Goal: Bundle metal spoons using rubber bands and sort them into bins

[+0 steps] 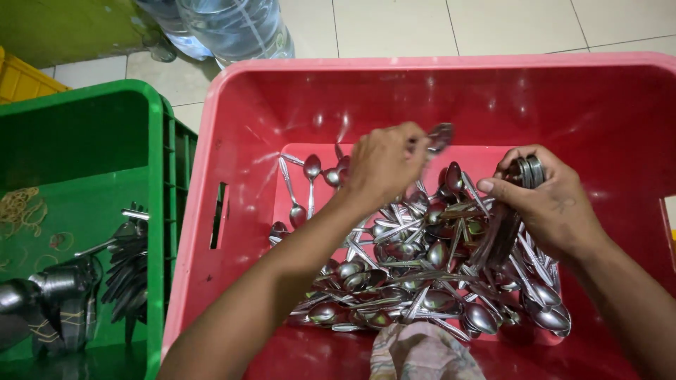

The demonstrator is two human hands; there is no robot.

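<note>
- A pale tiled floor (pixel 451 24) is running along the top of the view, with clear plastic water bottles (pixel 236 28) standing on it and a yellow crate corner (pixel 17 77) peeking in at the left edge.
- A large red plastic crate (pixel 436 91) is filling most of the frame; beside it, touching or nearly so, a green plastic crate (pixel 158 211) is holding bundled metal cutlery (pixel 130 271) and loose rubber bands (pixel 21 211).
- A loose heap of stainless steel spoons (pixel 401 274) is lying on the red crate's bottom.
- The right hand (pixel 553 204) is gripping a stacked bundle of spoons (pixel 524 211), fingers wrapped closed around the handles.
- The left hand (pixel 384 162) is pinching a single spoon (pixel 440 135) above the heap, fingers closed on it.
- Done well, this probably means nesting each spoon bowl-to-bowl, all facing one way, while gripping the stack firmly.
- The lifted spoon is blurring; the bundle's count is hard to judge; a patterned cloth (pixel 422 352) is being cut off by the bottom edge.
</note>
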